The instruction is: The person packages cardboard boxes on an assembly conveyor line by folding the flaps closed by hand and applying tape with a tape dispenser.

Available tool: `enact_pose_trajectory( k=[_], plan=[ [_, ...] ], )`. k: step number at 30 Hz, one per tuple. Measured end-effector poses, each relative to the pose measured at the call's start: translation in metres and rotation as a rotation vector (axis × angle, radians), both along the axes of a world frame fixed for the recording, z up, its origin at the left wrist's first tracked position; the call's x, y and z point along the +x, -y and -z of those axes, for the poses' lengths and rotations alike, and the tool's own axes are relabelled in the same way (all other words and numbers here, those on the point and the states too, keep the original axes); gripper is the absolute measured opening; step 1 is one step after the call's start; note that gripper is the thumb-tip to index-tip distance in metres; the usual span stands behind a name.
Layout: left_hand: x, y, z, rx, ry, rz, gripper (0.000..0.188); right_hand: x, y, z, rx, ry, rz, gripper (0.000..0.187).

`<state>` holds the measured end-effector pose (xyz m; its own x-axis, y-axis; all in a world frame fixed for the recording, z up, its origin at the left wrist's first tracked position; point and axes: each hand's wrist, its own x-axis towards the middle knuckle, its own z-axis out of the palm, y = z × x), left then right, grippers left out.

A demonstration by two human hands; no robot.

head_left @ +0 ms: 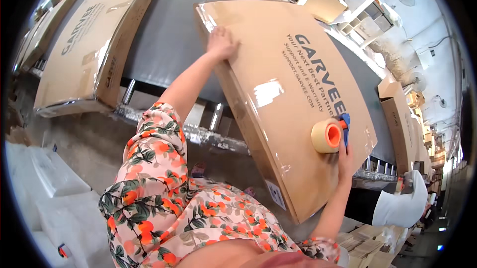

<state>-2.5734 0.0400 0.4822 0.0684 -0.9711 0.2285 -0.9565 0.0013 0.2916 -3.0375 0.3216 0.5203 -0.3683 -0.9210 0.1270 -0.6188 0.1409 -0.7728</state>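
A large flat cardboard box (248, 34) with dark print lies at a slant across the conveyor, its near corner jutting out toward me. My left hand (221, 43) is closed on the far part of its left edge, fingers curled on the top face. Over the near right part of the box is a tape dispenser (345, 125), blue with an orange hub, carrying a wide roll of tape (320, 136). My right hand (346, 161) is closed on the dispenser from behind; the roll hides part of the fingers. Shiny clear tape strips show on the box.
Another flat carton (82, 51) lies on the dark conveyor belt (166, 29) at left; more cartons (395, 124) stand at right. A person in a white top (405, 203) is at the right. White wrapped packs (69, 213) are stacked at lower left, flat cardboard (367, 243) at lower right.
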Motion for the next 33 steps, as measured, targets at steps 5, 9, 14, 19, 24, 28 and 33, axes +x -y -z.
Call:
enact_pose_trajectory(
  k=[5, 9, 14, 19, 24, 28, 33],
  plan=[
    [0.074, 0.124, 0.007, 0.015, -0.271, -0.048, 0.087, 0.035, -0.183, 0.02, 0.116, -0.769, 0.281, 0.048],
    [0.221, 0.216, 0.026, -0.205, -0.376, 0.179, 0.064, 0.112, -0.199, 0.013, -0.011, -0.13, 0.505, 0.047],
    [0.225, 0.256, 0.023, -0.176, -0.785, -0.268, 0.082, 0.114, -0.203, -0.009, 0.052, -0.33, 0.554, 0.049],
    [0.181, 0.198, 0.017, -0.014, -0.965, -0.171, 0.075, 0.098, -0.217, -0.013, 0.024, -0.401, 0.566, 0.052],
    [0.22, 0.109, 0.002, -0.093, -0.807, -0.306, 0.081, 0.027, -0.206, -0.033, -0.058, -0.351, 0.488, 0.052],
    [0.22, -0.02, -0.008, -0.157, -0.702, -0.47, 0.068, -0.077, -0.162, -0.023, -0.27, -0.32, 0.361, 0.041],
    [0.18, -0.221, -0.008, 0.031, -0.751, -0.581, 0.046, -0.263, -0.071, 0.025, -0.428, -0.09, 0.407, 0.034]
  ],
)
